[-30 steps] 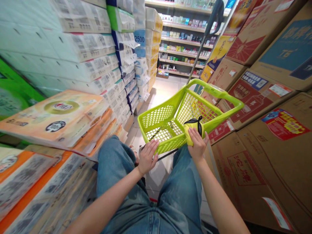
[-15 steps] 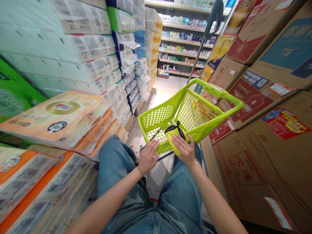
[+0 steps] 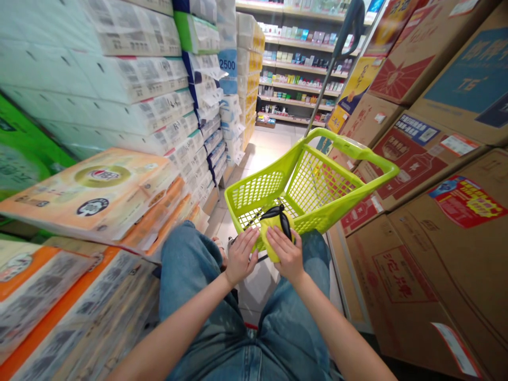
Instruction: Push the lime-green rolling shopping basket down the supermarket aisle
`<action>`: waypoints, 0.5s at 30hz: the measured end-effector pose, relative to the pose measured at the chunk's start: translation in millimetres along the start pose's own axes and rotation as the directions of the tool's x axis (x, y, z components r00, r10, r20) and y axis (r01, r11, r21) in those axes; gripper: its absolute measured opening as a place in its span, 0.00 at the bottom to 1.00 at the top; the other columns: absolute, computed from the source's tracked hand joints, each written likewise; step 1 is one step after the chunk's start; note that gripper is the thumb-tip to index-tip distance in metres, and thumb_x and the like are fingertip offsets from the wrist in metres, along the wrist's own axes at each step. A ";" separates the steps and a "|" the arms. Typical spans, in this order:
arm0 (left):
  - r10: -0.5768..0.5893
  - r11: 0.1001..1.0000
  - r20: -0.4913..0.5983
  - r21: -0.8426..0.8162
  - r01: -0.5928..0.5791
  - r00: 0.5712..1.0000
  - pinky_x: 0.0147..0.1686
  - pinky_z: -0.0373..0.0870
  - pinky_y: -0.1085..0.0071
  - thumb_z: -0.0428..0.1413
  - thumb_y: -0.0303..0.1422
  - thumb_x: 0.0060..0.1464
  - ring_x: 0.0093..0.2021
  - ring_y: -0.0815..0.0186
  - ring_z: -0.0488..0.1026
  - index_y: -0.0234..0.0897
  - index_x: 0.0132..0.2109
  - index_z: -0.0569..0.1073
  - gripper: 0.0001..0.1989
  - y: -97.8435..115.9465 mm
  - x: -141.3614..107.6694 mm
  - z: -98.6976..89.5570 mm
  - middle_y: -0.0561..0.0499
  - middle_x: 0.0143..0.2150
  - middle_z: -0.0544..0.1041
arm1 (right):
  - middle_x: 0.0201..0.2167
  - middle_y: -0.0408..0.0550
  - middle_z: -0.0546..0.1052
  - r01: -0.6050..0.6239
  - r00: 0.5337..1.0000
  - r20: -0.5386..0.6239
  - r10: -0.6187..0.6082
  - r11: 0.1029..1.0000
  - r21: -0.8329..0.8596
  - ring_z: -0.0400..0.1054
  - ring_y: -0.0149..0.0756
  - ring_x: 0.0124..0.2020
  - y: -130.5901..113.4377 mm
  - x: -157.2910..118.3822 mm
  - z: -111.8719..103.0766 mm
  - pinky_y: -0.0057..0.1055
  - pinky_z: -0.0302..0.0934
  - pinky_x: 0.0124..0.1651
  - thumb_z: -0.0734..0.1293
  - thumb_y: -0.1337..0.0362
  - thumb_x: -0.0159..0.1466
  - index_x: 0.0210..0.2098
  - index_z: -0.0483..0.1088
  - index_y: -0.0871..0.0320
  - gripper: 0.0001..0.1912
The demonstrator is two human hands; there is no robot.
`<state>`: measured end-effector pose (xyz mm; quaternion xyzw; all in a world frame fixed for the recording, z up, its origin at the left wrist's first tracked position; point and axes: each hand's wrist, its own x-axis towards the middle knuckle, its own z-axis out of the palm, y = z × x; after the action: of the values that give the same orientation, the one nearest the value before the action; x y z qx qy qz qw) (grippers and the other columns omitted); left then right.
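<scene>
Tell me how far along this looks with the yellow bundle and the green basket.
Done: the yellow fabric bundle, tied with a black strap, is already over the lime-green shopping basket. In hand: the right hand holds the bundle, while the left hand is at the basket's near rim. Left: the right hand has not yet let go of the bundle.

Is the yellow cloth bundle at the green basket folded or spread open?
Folded: the yellow cloth bundle is a small, compact shape, with a black strap across its top, and the right hand rests on it.
</scene>
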<state>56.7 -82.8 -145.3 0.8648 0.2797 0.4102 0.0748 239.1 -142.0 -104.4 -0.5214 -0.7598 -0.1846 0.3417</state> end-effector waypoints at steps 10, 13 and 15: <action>0.011 1.000 0.024 0.013 -0.011 1.000 0.65 0.59 0.50 0.45 0.28 0.63 0.70 0.56 0.58 0.37 0.71 0.53 0.29 0.3 2.3 -5.0 0.41 0.67 0.65 | 0.58 0.47 0.75 -0.060 0.998 -0.043 0.056 0.992 -0.107 0.69 0.41 0.60 92.5 -4.6 -38.3 0.49 0.38 0.71 0.58 0.71 0.65 0.63 0.65 0.51 0.27; 0.014 1.000 0.015 0.006 -0.014 1.000 0.65 0.59 0.51 0.46 0.27 0.63 0.70 0.56 0.57 0.37 0.71 0.53 0.30 1.4 1.9 -3.5 0.41 0.67 0.65 | 0.57 0.49 0.75 -0.214 0.969 -0.158 0.188 0.962 -0.170 0.70 0.43 0.59 105.1 -6.2 -38.4 0.51 0.39 0.70 0.60 0.73 0.64 0.61 0.67 0.52 0.27; 0.007 1.000 0.006 0.002 -0.007 1.000 0.66 0.59 0.51 0.46 0.27 0.63 0.70 0.56 0.57 0.36 0.70 0.53 0.30 1.9 1.4 -1.9 0.41 0.67 0.65 | 0.57 0.50 0.75 -0.252 0.959 -0.178 0.221 0.952 -0.172 0.69 0.44 0.60 90.0 -4.3 -30.2 0.50 0.39 0.70 0.60 0.73 0.63 0.61 0.67 0.53 0.27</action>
<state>56.8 -83.9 -142.5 0.8671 0.2766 0.4077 0.0734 332.6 -129.2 -93.2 -0.6233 -0.6409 -0.2557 0.3679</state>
